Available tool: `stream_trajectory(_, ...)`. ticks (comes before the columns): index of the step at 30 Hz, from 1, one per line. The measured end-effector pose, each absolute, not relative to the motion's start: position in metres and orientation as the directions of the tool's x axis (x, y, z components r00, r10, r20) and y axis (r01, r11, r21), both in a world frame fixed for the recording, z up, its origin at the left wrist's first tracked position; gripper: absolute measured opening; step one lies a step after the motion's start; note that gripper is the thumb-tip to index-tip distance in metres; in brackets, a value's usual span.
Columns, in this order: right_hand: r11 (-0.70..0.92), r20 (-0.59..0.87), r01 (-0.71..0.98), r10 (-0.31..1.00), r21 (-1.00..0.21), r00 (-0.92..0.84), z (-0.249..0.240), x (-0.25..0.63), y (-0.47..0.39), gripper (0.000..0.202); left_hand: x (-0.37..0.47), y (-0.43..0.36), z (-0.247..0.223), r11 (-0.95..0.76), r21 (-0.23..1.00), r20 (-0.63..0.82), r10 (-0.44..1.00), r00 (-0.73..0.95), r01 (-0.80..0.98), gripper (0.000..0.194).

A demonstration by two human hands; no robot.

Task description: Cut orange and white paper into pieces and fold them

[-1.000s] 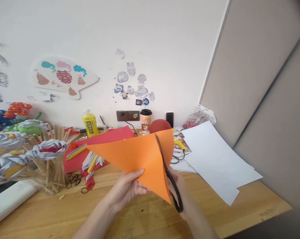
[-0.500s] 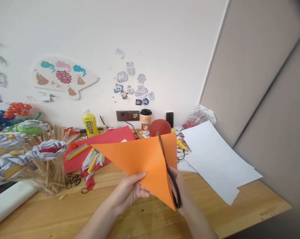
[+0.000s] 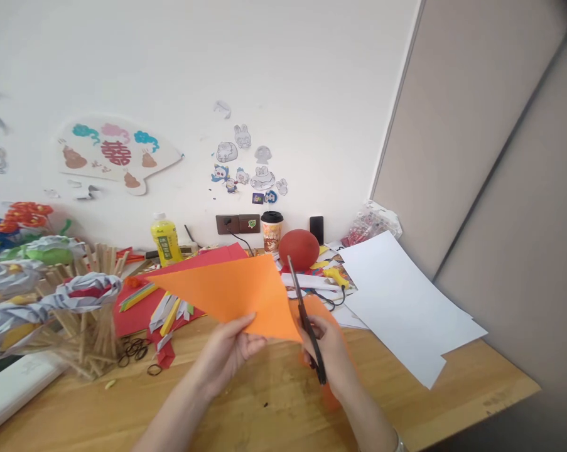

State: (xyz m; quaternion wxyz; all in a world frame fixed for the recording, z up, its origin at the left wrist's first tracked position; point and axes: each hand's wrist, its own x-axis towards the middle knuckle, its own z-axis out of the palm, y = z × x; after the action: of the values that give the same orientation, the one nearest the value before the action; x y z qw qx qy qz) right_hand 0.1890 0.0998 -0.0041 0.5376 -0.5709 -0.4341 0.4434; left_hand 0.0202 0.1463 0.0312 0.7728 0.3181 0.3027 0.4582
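My left hand (image 3: 231, 351) pinches the lower edge of a large orange sheet of paper (image 3: 245, 289), thumb on top, and holds it above the table. In my right hand (image 3: 330, 345) is a pair of black-handled scissors (image 3: 306, 314), blades pointing up and away, just beyond the sheet's right edge. A separate orange strip (image 3: 323, 314) hangs behind and below my right hand; part of it is hidden by the hand and wrist. Whether the blades are fully closed is hard to make out.
White sheets (image 3: 391, 301) lie at the right of the wooden table (image 3: 245, 414). A red ball-like object (image 3: 299, 250), a lidded cup (image 3: 272, 232) and a yellow bottle (image 3: 166, 240) stand along the wall. Wooden sticks (image 3: 88, 333) with paper-wrapped tops crowd the left, beside red paper (image 3: 127, 314).
The right part of the orange paper has come away from the larger sheet and dropped lower. My left hand with the sheet has moved left, and the scissors have tipped downward.
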Motion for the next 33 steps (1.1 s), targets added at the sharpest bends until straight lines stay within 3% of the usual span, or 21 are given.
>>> stream_trajectory(4,-0.033,0.021,0.390,0.991,-0.920,0.134,-0.014,0.183,0.089,0.028,0.001,0.163,0.045,0.103,0.778,-0.017,0.989,0.144,-0.620,0.029)
stream_trajectory(7,0.099,0.176,0.629,0.983,-0.771,0.061,-0.027,0.170,0.087,0.025,-0.004,0.170,0.042,-0.028,0.805,0.102,0.991,0.091,-0.592,0.032)
stream_trajectory(12,0.304,0.395,0.774,0.916,-0.555,-0.076,-0.032,0.167,0.094,0.026,0.016,0.172,0.012,0.068,0.863,0.010,0.989,0.151,-0.501,0.033)
stream_trajectory(15,0.146,0.498,0.896,0.862,-0.419,0.092,-0.024,0.179,0.093,0.026,0.025,0.173,-0.006,0.125,0.873,-0.048,0.984,0.171,-0.472,0.036)
stream_trajectory(18,-0.082,0.485,0.944,0.842,-0.320,0.238,-0.025,0.190,0.094,0.055,0.024,0.175,-0.011,0.107,0.874,-0.029,0.985,0.169,-0.474,0.037)
stream_trajectory(24,-0.218,0.319,0.911,0.887,-0.350,0.335,-0.037,0.218,0.104,0.039,0.017,0.174,0.001,0.082,0.875,0.014,0.981,0.193,-0.477,0.023)
stream_trajectory(28,-0.199,0.425,0.905,0.830,-0.377,0.360,-0.007,0.261,0.096,0.048,0.019,0.167,0.006,0.099,0.882,0.016,0.971,0.240,-0.461,0.019)
stream_trajectory(31,-0.113,0.673,0.913,0.641,-0.392,0.368,0.022,0.300,0.094,0.049,0.020,0.164,0.007,0.114,0.888,0.015,0.961,0.276,-0.446,0.021)
stream_trajectory(33,-0.066,0.664,0.902,0.654,-0.426,0.361,0.033,0.320,0.101,0.049,0.021,0.164,0.006,0.120,0.890,0.018,0.955,0.297,-0.440,0.024)
